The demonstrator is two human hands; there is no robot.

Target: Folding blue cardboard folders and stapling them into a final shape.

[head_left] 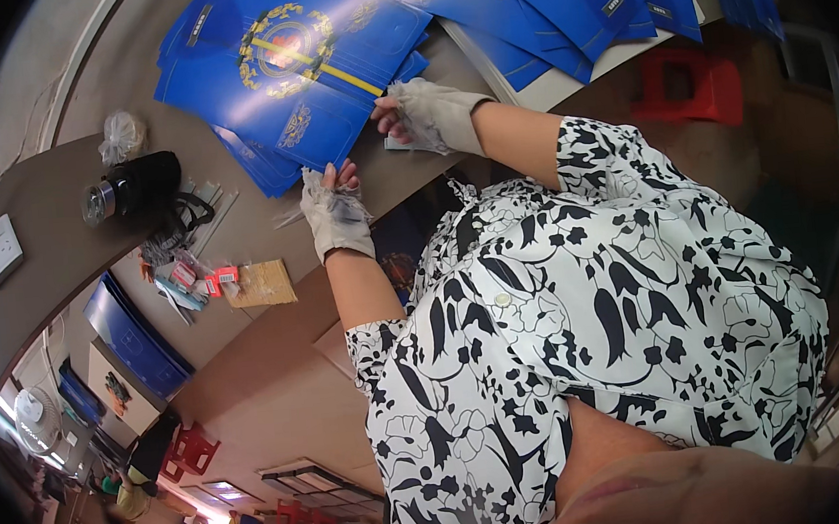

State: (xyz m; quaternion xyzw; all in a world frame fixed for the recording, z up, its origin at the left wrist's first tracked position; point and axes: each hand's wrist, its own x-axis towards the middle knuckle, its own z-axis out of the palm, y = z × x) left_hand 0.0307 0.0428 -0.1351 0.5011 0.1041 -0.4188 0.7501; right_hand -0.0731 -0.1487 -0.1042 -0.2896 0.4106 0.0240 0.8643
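Observation:
A stack of blue printed sheets with a gold wreath emblem lies on the grey-brown table. Across the top sheet runs a yellow strip, ending close to my right hand. That hand's bare fingertips are curled at the sheet's near right corner. My left hand is at the near left corner of the same sheet, its fingers bent against the edge. Both hands wear pale, frayed gloves with the fingertips uncovered. The undersides of the sheet's corners are hidden.
More blue sheets are fanned out at the far right. On the left are a black bottle, a crumpled plastic bag, a white socket box and a sponge-like yellow block. A red stool stands at right.

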